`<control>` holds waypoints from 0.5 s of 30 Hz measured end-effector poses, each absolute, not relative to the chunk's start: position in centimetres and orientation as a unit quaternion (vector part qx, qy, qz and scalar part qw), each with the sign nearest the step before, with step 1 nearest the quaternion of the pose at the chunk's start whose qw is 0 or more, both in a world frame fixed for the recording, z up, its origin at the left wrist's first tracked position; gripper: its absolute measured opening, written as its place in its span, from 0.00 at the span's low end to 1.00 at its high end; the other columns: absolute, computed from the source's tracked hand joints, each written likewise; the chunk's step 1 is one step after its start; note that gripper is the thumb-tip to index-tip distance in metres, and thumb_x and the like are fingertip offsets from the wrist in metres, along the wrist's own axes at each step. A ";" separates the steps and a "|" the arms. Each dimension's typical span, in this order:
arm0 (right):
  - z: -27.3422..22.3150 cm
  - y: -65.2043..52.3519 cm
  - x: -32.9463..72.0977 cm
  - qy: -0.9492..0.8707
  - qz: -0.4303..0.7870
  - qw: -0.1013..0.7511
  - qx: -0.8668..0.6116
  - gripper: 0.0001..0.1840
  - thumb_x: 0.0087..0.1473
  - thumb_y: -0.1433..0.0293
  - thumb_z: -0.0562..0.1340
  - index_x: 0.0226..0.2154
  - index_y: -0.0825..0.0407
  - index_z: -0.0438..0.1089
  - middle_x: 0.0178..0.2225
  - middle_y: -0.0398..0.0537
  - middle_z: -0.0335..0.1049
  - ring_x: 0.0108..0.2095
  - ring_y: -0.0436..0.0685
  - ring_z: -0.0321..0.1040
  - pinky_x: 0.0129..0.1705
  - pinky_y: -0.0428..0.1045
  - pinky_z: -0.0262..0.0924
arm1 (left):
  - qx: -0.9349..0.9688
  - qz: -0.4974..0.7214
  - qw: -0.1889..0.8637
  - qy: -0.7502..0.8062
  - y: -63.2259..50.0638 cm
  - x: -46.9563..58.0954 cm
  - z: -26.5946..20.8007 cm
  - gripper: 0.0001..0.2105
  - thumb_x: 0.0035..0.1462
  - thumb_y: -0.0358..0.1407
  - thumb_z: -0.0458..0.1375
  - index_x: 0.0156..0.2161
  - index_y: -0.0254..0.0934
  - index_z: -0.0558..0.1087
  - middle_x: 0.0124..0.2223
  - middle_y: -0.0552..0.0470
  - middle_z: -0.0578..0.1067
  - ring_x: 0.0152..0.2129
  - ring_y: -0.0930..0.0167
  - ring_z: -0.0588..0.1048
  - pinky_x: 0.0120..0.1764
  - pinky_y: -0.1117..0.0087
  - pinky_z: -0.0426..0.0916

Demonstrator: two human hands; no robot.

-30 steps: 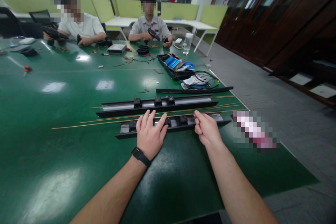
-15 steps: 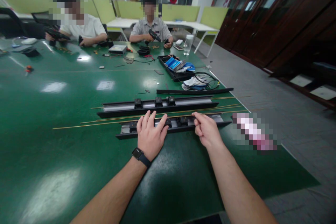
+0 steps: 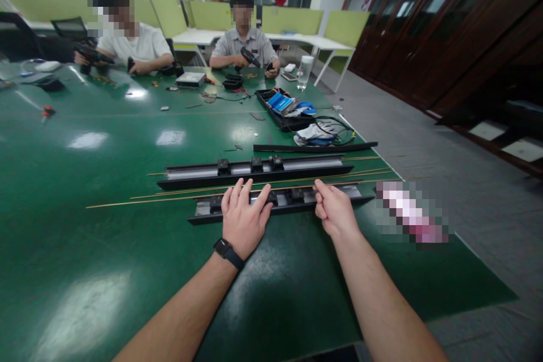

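My left hand [image 3: 242,218], a dark watch at its wrist, lies with fingers spread over the near black rail [image 3: 280,210]. This rail is a long channel with a pale inner strip and several black blocks [image 3: 296,194], partly covered by the hand. My right hand [image 3: 337,208] is closed in a pinch above the rail's right part, at a long thin golden rod [image 3: 139,202] running along its far edge. The rod also passes by my left fingertips. Just beyond lies a second black rail [image 3: 254,176] with three black blocks [image 3: 257,164] on it.
More thin golden rods [image 3: 373,172] lie between the rails. Farther off are a black strip [image 3: 314,147], white gloves [image 3: 316,133] with cables, and a black tray [image 3: 275,116] of blue items. Two people with power drills [image 3: 250,57] sit across the green table [image 3: 127,249].
My right fingertips have shifted slightly to the right along the rod. My left hand stays in place, and the rails have not visibly moved.
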State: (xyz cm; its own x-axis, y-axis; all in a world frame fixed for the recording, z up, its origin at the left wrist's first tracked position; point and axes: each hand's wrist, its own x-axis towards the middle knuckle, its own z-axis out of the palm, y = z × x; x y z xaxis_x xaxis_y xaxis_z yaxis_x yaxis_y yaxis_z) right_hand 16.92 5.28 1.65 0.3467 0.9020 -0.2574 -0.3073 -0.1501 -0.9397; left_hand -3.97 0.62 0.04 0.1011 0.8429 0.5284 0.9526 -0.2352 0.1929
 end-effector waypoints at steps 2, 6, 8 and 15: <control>1.6 5.3 17.0 -0.267 0.508 0.596 -0.562 0.20 0.46 0.58 0.74 0.26 0.55 0.68 0.16 0.36 0.60 0.08 0.40 0.46 0.07 0.39 0.37 | -0.736 -0.274 0.101 -0.610 0.6 -4.0 0.0 0.20 0.65 0.43 0.55 0.61 0.52 0.69 0.64 0.43 0.67 0.65 0.55 0.58 0.64 0.48 0.52; 1.4 5.2 17.3 -0.282 0.516 0.598 -0.545 0.18 0.47 0.59 0.72 0.28 0.56 0.71 0.17 0.38 0.63 0.07 0.40 0.47 0.07 0.39 0.36 | -0.734 -0.273 0.103 -0.612 0.6 -3.9 0.0 0.20 0.64 0.43 0.55 0.61 0.52 0.69 0.64 0.44 0.67 0.65 0.55 0.59 0.64 0.48 0.52; 1.4 5.2 17.3 -0.286 0.515 0.600 -0.542 0.16 0.47 0.61 0.72 0.28 0.56 0.71 0.17 0.39 0.64 0.08 0.40 0.48 0.08 0.39 0.36 | -0.734 -0.273 0.103 -0.614 0.6 -3.9 0.0 0.20 0.64 0.44 0.55 0.61 0.52 0.69 0.64 0.44 0.67 0.65 0.55 0.59 0.64 0.48 0.52; 1.4 5.2 17.3 -0.286 0.520 0.597 -0.540 0.15 0.45 0.63 0.73 0.27 0.56 0.71 0.17 0.38 0.63 0.08 0.40 0.47 0.08 0.39 0.36 | -0.734 -0.267 0.106 -0.616 0.7 -4.0 -0.1 0.20 0.65 0.44 0.54 0.61 0.53 0.68 0.64 0.44 0.67 0.66 0.55 0.58 0.64 0.48 0.51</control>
